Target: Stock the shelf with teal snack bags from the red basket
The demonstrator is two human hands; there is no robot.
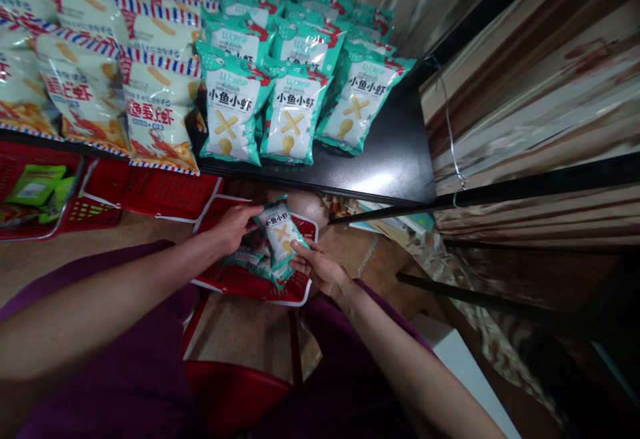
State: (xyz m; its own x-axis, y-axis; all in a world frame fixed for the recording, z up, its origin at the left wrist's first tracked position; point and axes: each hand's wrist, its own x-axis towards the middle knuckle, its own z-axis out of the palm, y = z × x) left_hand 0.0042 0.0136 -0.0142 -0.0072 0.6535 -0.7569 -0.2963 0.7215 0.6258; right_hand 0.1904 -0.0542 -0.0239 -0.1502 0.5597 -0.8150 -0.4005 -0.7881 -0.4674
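A teal and white snack bag [280, 231] is held upright over a red basket [235, 282] on the floor. My left hand [235, 226] grips the bag's upper left edge, fingers closed on it. My right hand [317, 267] pinches its lower right corner. More teal bags [253, 260] lie in the basket under my hands. On the black shelf [395, 159] above, rows of the same teal bags [293, 116] stand upright.
White snack bags with red and blue striped tops [157, 116] fill the shelf's left side. Other red baskets [150, 189] sit under the shelf, one holding green packets [37, 186]. A striped curtain [530, 92] hangs at right. A red stool [235, 392] is below me.
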